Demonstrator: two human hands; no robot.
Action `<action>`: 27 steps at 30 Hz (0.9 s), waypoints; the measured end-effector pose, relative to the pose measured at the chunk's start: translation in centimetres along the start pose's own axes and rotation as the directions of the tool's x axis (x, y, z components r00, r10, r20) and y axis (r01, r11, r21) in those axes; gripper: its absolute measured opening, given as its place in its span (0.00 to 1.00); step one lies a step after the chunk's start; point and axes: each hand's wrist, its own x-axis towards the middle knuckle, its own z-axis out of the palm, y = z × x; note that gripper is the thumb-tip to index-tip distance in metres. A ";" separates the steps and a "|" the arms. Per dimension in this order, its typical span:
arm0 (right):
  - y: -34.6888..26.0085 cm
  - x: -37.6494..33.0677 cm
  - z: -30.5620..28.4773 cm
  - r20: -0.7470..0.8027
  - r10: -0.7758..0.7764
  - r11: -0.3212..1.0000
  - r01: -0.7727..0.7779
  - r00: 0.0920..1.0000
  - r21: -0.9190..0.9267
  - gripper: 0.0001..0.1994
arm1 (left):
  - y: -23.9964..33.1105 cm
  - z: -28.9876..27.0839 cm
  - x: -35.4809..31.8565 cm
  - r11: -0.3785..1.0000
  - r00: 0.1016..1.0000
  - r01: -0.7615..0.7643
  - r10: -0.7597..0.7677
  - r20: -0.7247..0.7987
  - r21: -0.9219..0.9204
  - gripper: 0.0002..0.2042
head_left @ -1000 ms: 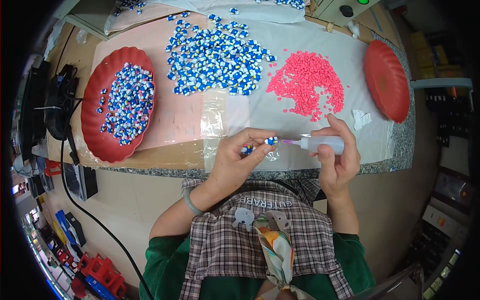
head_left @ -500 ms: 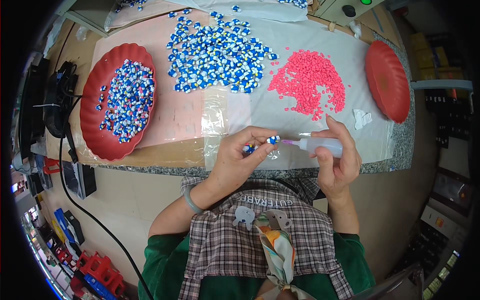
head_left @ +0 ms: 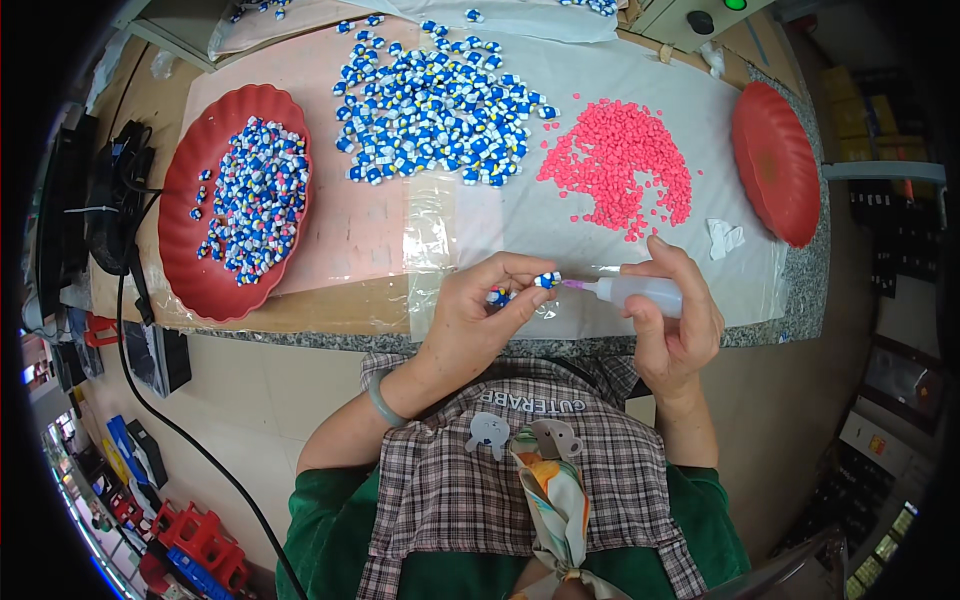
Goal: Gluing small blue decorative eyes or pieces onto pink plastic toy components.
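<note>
Close work by the grey speckled counter [head_left: 290,337]'s near edge

The left hand [head_left: 472,308] pinches a small, rounded blue-and-white piece [head_left: 547,281] jutting past its fingertips, half hiding another [head_left: 500,297]. The right hand [head_left: 676,318] grips a translucent plastic bottle [head_left: 645,293], its pink tip [head_left: 576,285] beside the piece; whether they touch, I can't tell.

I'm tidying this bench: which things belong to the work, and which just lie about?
In use or likely:
blue-white piece, left hand
squeeze bottle, right hand
pink pile
blue-white pile
left red tray

Seemingly unrelated:
crumpled white scrap
black cable
</note>
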 end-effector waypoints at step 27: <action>3.9 4.3 3.2 0.186 0.116 0.975 -0.076 0.976 -0.210 0.12 | -0.1 -1.7 -0.7 0.977 0.994 -0.068 0.084 -0.071 0.203 0.11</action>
